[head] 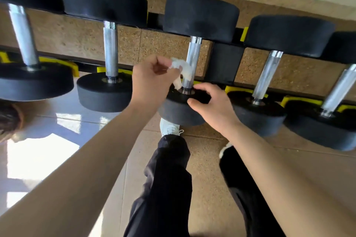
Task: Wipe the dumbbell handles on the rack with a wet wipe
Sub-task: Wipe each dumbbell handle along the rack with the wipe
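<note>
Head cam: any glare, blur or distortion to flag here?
Head view: sun glare blows out the glossy floor at left; wide-angle lens bows the rack; the wet wipe in the left hand reads soft; dumbbell handles look sharp.

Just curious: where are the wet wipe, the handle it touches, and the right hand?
wet wipe (183, 69): head view, crumpled white middle.
handle (193, 54): head view, bare chrome shaft.
right hand (215, 109): head view, back of hand.
</note>
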The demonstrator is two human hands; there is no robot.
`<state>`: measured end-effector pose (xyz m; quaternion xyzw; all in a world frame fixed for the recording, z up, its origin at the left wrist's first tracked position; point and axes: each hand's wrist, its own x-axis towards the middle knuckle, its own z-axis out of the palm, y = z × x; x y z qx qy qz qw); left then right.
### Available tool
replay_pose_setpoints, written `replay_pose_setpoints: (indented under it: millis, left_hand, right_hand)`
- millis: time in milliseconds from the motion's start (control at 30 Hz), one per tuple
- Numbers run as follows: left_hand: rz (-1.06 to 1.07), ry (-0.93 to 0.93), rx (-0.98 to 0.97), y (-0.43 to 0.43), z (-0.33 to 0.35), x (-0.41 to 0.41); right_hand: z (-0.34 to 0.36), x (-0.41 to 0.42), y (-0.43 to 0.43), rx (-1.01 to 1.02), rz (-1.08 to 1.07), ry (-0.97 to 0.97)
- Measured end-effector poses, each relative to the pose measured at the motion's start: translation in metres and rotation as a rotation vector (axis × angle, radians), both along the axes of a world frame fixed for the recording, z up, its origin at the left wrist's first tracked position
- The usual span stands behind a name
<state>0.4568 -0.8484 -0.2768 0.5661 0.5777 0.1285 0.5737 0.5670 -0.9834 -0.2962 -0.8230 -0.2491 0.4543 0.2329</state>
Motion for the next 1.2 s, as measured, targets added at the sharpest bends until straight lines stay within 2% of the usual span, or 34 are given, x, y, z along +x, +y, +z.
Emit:
replay_pose_setpoints:
  millis: [133, 367, 567, 633, 767, 833, 1033, 1200]
  left_hand:
    - [-0.012, 0.041, 0.084, 0.009, -0.022, 0.021]
    - [-0.221, 0.269, 0.280, 0.001, -0.054, 0.046]
    - [-0.548, 0.535, 0.130, -0.002, -0.049, 0.021]
    - [-0.550, 0.495, 0.140, -0.001, -0.042, 0.021]
    - [-0.338, 0.259, 0.305, 0.008, -0.020, 0.043]
    - [-0.347, 0.220, 0.337, 0.008, -0.021, 0.055]
    - [-0.508, 0.363, 0.389, -0.008, -0.047, 0.055]
    - [-0.681, 0.490, 0.157, -0.003, -0.050, 0.036]
  right_hand:
    - [-0.013, -0.010, -0.010, 0.057, 0.040, -0.094]
    - [-0.026, 0.010, -0.020, 0.064, 0.177, -0.013]
    - [-0.028, 0.009, -0.025, 0.109, 0.162, 0.007]
    - [-0.029, 0.010, -0.028, 0.122, 0.175, -0.004]
    - [-0.035, 0.008, -0.030, 0.149, 0.181, -0.040]
    - [-0.038, 0.008, -0.029, 0.162, 0.177, -0.047]
    - [-0.032, 0.012, -0.029, 0.122, 0.121, 0.025]
    - [-0.022, 0.019, -0.018, 0.061, -0.204, 0.254]
